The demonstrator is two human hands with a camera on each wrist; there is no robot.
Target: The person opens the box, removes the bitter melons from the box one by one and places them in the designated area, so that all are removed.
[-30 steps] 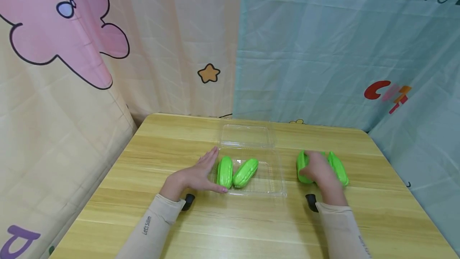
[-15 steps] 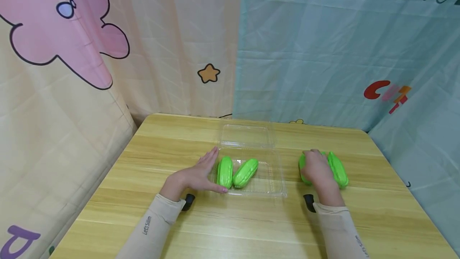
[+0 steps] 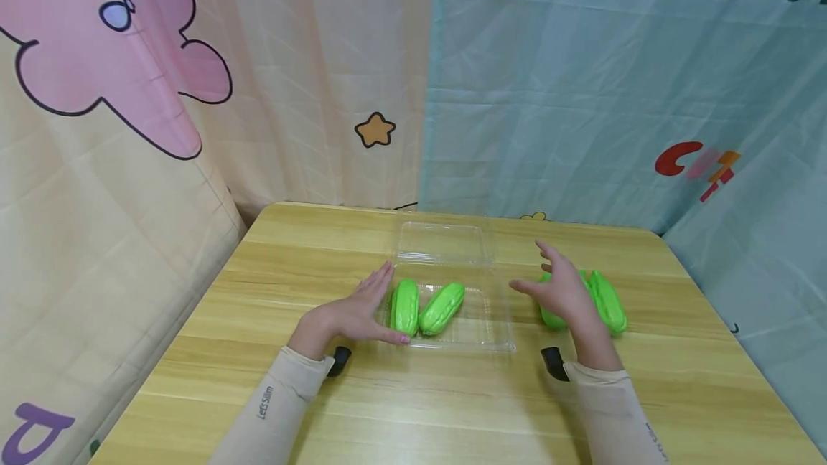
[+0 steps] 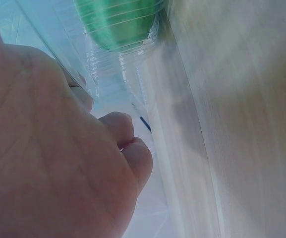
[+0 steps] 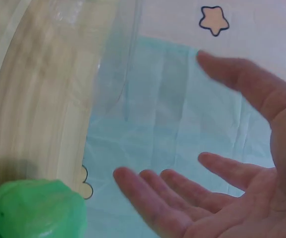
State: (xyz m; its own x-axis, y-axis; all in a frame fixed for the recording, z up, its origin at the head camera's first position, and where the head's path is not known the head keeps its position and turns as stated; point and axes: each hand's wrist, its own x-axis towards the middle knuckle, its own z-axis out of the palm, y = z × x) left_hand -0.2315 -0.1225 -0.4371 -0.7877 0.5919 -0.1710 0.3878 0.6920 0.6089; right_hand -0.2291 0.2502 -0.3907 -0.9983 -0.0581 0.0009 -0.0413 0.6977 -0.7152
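Note:
Two bright green, bumpy oblong toy vegetables, one upright in view (image 3: 405,307) and one slanted (image 3: 442,308), lie in a clear plastic clamshell box (image 3: 481,343). My left hand (image 3: 349,318) rests at the box's left side, fingers straight and thumb along the front rim. Its palm (image 4: 58,139) fills much of the left wrist view, beside the clear wall. My right hand (image 3: 565,296) is raised with fingers spread, nothing in it. Behind and below it lie more such green pieces (image 3: 609,303), partly hidden; one green piece (image 5: 36,210) shows in the right wrist view.
The box's lid (image 3: 442,241) lies folded back toward the far edge of the wooden table (image 3: 426,415). Printed curtains (image 3: 581,92) hang behind the table and on both sides. Black straps (image 3: 554,364) show at the wrists.
My right hand has come off the green piece at the right, its fingers spreading and lifting toward the box. The left hand and the two pieces in the box have stayed put.

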